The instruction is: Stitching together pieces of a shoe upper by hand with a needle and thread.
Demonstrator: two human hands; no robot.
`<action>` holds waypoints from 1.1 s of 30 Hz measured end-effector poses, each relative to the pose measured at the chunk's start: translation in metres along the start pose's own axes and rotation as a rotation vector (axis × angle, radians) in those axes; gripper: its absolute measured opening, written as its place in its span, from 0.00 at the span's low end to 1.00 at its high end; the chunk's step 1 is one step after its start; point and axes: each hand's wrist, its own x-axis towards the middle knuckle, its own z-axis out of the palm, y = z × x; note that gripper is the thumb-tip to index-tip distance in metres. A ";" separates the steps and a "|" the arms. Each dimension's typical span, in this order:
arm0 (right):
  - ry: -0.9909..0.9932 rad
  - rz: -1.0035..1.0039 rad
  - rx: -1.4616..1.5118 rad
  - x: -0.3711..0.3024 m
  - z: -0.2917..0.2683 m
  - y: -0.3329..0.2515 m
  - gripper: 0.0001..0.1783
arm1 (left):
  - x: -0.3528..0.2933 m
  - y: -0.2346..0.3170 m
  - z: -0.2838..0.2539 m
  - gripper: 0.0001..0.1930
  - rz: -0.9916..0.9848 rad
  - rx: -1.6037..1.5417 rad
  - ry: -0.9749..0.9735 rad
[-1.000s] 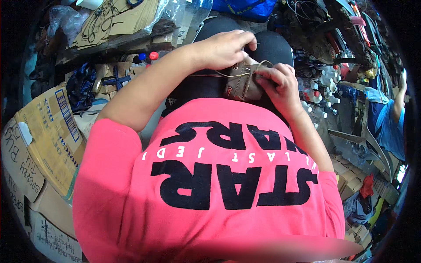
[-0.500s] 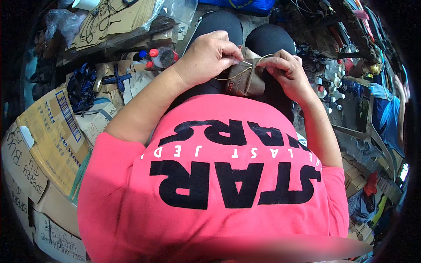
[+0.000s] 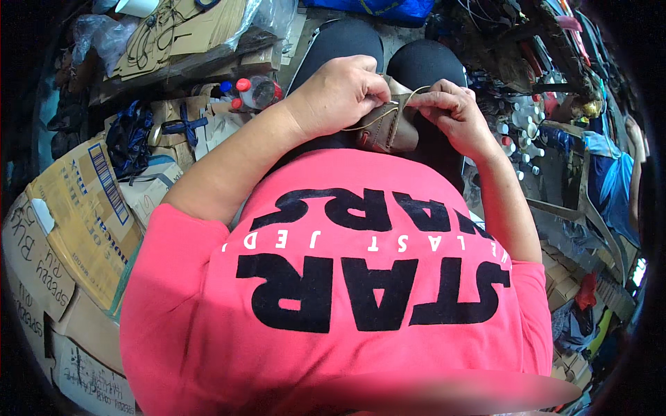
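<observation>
A brown leather shoe point(image 3: 380, 133), only partly visible, rests at my lap between my thighs, with a raised seam along its upper. A thin tan lace point(image 3: 411, 96) loops from the seam to my right hand point(image 3: 454, 114), whose thumb and fingers are pinched together on it beside the shoe. My left hand point(image 3: 347, 93) is closed over the shoe's other side. From its fingertips a short, thin, pale needle-like piece point(image 3: 393, 102) sticks out against the leather. More of the lace emerges below my left fingers. My left hand hides part of the shoe.
Cardboard boxes point(image 3: 76, 222) are stacked at the left. Plastic bottles point(image 3: 260, 90) stand beyond my left forearm, and several white-capped bottles point(image 3: 524, 125) lie to the right. Flat cardboard pieces point(image 3: 187, 35) lie at the far left. A blue bag point(image 3: 388, 8) is beyond my knees.
My left hand has moved slightly nearer and to the right, covering more of the pale needle-like piece. My right hand stays almost in place at the lace.
</observation>
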 end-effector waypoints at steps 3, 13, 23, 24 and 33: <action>0.001 -0.009 -0.005 -0.003 -0.003 0.002 0.16 | -0.001 -0.004 -0.004 0.05 0.003 0.024 -0.023; 0.032 -0.026 0.047 0.003 0.003 0.009 0.16 | 0.011 -0.041 0.001 0.10 -0.054 -0.149 -0.083; 0.085 0.075 -0.109 -0.012 0.004 -0.007 0.12 | 0.003 -0.028 0.001 0.10 -0.050 -0.122 -0.072; 0.130 0.039 -0.127 -0.013 0.009 -0.005 0.11 | 0.002 -0.026 0.003 0.10 -0.083 -0.113 -0.060; 0.196 0.130 -0.198 -0.009 0.022 -0.011 0.09 | -0.001 -0.011 0.021 0.08 -0.217 0.089 0.009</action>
